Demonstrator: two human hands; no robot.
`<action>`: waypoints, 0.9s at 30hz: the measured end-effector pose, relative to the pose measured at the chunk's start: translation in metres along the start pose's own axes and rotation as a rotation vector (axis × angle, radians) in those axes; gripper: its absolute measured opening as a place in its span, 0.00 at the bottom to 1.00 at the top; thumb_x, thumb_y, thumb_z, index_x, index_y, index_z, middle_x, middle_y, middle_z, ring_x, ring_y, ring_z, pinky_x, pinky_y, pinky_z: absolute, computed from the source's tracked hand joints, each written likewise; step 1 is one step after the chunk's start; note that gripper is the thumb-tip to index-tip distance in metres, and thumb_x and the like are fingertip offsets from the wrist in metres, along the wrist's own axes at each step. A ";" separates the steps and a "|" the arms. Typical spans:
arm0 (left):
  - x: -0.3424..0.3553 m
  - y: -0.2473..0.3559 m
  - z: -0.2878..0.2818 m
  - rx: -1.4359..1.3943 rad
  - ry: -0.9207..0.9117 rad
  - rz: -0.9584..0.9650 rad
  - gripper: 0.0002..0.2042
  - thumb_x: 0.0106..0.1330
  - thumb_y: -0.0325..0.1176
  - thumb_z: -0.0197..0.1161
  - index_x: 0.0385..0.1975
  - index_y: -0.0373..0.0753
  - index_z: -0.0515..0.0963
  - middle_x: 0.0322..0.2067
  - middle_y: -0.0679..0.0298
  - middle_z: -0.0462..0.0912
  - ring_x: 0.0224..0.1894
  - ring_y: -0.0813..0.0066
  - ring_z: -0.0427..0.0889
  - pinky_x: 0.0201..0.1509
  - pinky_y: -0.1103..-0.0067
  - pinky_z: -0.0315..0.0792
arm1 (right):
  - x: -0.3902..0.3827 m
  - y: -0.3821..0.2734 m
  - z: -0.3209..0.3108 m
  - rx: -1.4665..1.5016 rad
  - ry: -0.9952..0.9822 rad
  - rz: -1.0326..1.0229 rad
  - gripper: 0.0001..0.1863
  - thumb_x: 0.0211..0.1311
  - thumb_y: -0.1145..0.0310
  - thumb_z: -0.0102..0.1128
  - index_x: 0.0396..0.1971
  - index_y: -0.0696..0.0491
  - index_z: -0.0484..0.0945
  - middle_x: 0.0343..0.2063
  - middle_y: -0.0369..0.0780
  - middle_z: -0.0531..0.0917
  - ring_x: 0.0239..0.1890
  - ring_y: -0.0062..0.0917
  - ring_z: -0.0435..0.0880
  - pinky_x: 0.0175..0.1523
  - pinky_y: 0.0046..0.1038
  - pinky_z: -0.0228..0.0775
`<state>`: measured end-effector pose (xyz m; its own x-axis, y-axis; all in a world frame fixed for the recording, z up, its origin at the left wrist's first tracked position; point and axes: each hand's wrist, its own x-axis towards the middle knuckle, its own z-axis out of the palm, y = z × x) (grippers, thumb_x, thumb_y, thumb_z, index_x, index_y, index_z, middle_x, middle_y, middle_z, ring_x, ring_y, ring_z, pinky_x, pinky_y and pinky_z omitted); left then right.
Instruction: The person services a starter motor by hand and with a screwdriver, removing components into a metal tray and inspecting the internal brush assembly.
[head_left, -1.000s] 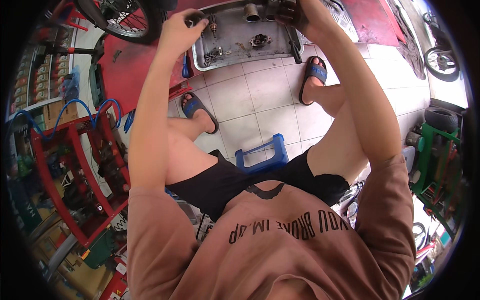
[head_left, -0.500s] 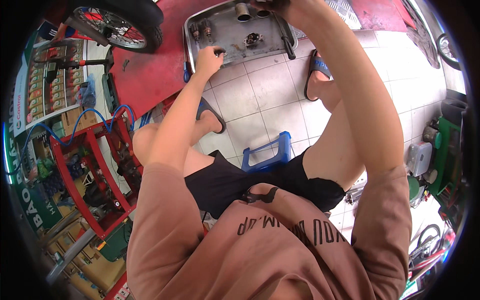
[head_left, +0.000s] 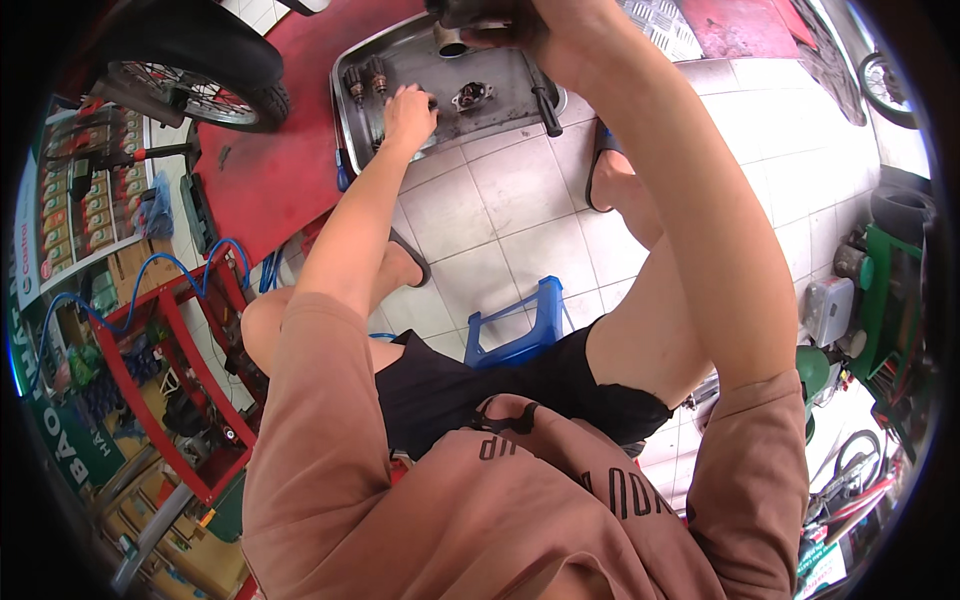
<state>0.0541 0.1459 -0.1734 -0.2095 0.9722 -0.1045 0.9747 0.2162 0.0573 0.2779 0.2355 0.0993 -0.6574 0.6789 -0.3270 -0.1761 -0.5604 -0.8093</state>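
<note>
A metal tray (head_left: 470,133) with raised sides lies ahead of me. Over its near left part is my left hand (head_left: 408,118), fingers bent together around something small and dark that I cannot make out. At the top edge, my right hand (head_left: 570,45) is closed about a dark, blurred part (head_left: 485,14), cut off by the picture's rim. Beneath that part stands a metal cylinder sleeve (head_left: 450,42). A small flanged metal part (head_left: 472,96) lies mid-tray. Two dark ribbed parts (head_left: 366,80) rest at the left, and a black-handled tool (head_left: 546,106) leans over the right rim.
The tray sits on a red mat (head_left: 270,180) beside a motorbike wheel (head_left: 200,90). A blue stool (head_left: 520,335) stands between my legs on white tiles. A red metal rack (head_left: 165,420) with a blue coiled hose (head_left: 150,265) is at left, a green rack (head_left: 885,300) at right.
The view has shifted, so the tray appears farther left. My left hand has moved farther over the tray. More of the dark part at my right hand now shows.
</note>
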 end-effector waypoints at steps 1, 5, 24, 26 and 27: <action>0.000 0.000 0.001 0.016 0.008 0.004 0.09 0.56 0.35 0.67 0.37 0.47 0.86 0.44 0.59 0.79 0.52 0.58 0.75 0.56 0.64 0.71 | 0.003 0.000 0.000 -0.002 -0.007 0.012 0.14 0.59 0.48 0.53 0.28 0.43 0.76 0.24 0.29 0.77 0.26 0.17 0.74 0.35 0.25 0.64; -0.001 0.003 -0.002 -0.064 -0.041 -0.025 0.12 0.54 0.35 0.67 0.38 0.45 0.85 0.43 0.57 0.78 0.54 0.58 0.74 0.56 0.65 0.71 | 0.009 0.010 -0.003 -0.002 -0.045 0.031 0.14 0.60 0.49 0.53 0.29 0.44 0.76 0.24 0.30 0.78 0.26 0.17 0.75 0.34 0.24 0.64; -0.117 0.000 -0.281 -1.500 0.346 0.127 0.04 0.65 0.22 0.60 0.38 0.31 0.77 0.30 0.67 0.81 0.35 0.81 0.80 0.43 0.82 0.73 | -0.004 0.022 0.012 0.138 -0.618 -0.228 0.51 0.50 0.53 0.71 0.70 0.52 0.50 0.66 0.50 0.61 0.65 0.46 0.66 0.65 0.52 0.61; -0.132 0.004 -0.288 -1.550 0.396 0.133 0.05 0.65 0.22 0.60 0.39 0.30 0.77 0.31 0.65 0.81 0.36 0.81 0.80 0.43 0.82 0.74 | -0.014 0.024 0.023 0.148 -0.665 -0.215 0.56 0.49 0.61 0.73 0.72 0.47 0.42 0.68 0.51 0.57 0.66 0.54 0.63 0.60 0.55 0.67; -0.138 0.006 -0.291 -1.567 0.425 0.138 0.06 0.65 0.22 0.60 0.39 0.30 0.78 0.31 0.64 0.81 0.36 0.81 0.80 0.42 0.82 0.74 | -0.019 0.025 0.028 0.133 -0.687 -0.245 0.54 0.50 0.61 0.72 0.72 0.50 0.45 0.65 0.49 0.62 0.63 0.47 0.67 0.59 0.50 0.69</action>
<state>0.0657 0.0390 0.1304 -0.3964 0.8869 0.2374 0.0130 -0.2531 0.9673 0.2654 0.1954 0.0995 -0.8903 0.3669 0.2699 -0.4356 -0.5132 -0.7395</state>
